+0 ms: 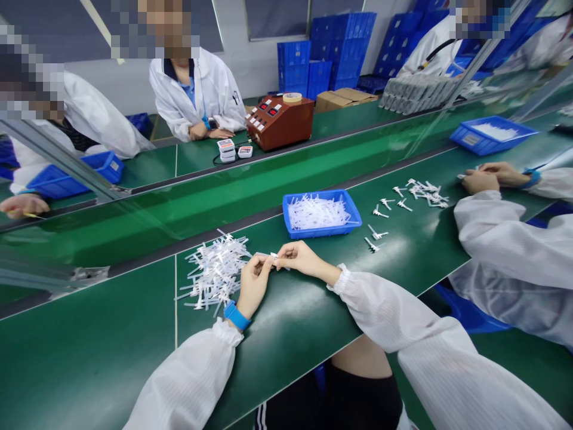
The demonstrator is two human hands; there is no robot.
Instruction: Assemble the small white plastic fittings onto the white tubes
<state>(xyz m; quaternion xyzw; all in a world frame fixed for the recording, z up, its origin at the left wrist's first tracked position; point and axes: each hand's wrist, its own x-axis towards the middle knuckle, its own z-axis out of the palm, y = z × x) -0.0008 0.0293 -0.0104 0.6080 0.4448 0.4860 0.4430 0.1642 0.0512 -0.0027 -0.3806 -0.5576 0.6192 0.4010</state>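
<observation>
Both my hands meet over the green worktop (pixel 308 316), fingertips pinched around one small white plastic piece (pixel 274 255) with thin strips. My left hand (pixel 254 285), with a blue band at the wrist, grips it from the left. From the right, my right hand (pixel 299 258) pinches the same piece; the fingers hide part of it. Just left of my left hand lies a heap of white plastic pieces with translucent strips (pixel 217 269). Beyond my right hand stands a blue tray (pixel 293 233) filled with loose translucent strips (pixel 317 212).
Several similar white pieces (pixel 427 194) lie scattered to the right. A co-worker's hands (pixel 486 177) work beside another blue tray (pixel 470 140). Past the green conveyor belt (pixel 250 185), a brown control box (pixel 282 122) stands near a person with folded arms. A metal post (pixel 67 161) slants at left.
</observation>
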